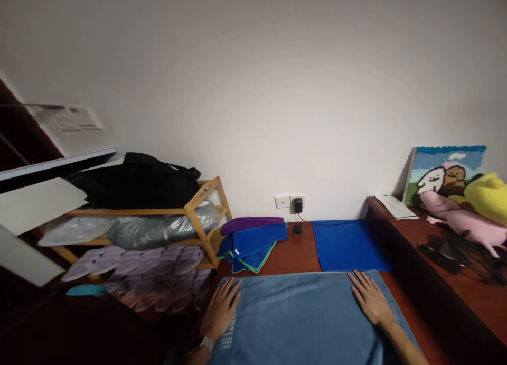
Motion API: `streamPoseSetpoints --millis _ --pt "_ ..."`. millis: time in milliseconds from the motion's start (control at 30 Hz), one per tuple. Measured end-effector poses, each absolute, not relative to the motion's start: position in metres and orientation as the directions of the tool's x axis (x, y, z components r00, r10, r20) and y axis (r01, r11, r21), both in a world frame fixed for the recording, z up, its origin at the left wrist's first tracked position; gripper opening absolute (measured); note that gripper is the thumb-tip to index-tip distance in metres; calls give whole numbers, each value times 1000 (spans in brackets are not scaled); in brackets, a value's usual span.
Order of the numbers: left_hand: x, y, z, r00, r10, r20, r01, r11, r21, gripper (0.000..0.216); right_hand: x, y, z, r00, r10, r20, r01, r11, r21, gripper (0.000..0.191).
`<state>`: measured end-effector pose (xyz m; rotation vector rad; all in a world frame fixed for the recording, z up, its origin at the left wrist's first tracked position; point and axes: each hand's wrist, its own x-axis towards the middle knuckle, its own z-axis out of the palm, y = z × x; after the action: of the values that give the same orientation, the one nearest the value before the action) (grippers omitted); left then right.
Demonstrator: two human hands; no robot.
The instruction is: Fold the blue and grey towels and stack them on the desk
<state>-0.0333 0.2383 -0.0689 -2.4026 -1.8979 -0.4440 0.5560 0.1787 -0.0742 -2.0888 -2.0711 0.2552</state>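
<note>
A grey-blue towel (301, 317) with pale lettering near its left edge lies spread over the reddish-brown wooden surface (299, 254). My left hand (221, 309) rests flat on the towel's left side, fingers stretched out, a watch at the wrist. On the right side, my right hand (371, 297) lies flat near the far right corner with its fingers apart. Neither hand grips anything. Beyond the towel on the left sits a pile of blue cloths (253, 243) with green edging, a purple cloth (253, 224) behind them. A bright blue cloth (350, 246) lies flat at the far right.
A wooden rack (202, 230) at left holds a black bag (146, 183), plastic-wrapped items and several lilac slippers (158, 259). A black plug (298, 205) sits in the wall socket. On the raised right ledge are a pink plush toy (463, 217), cables and a picture (443, 172).
</note>
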Motion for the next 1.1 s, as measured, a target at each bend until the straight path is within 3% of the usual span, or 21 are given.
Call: streamPoseSetpoints --millis 300,667,867,967,1100 --pt "-33 238 -70 126 967 224 978 -159 138 49 585 169 -96 148 988 51 987 -145 -65 64" --pt "-28 240 -75 23 961 275 992 -55 111 50 580 170 -109 285 956 67 958 -281 -66 67" --pt "-27 235 -60 -23 964 266 991 -14 136 49 576 171 -80 295 955 7 943 -290 -165 67" --pt "-29 213 -50 11 950 312 989 -57 137 51 538 156 -61 237 965 109 952 -209 -224 68" --pt "-28 164 -48 249 917 311 940 -306 150 49 442 116 -47 -70 986 151 936 117 -333 58"
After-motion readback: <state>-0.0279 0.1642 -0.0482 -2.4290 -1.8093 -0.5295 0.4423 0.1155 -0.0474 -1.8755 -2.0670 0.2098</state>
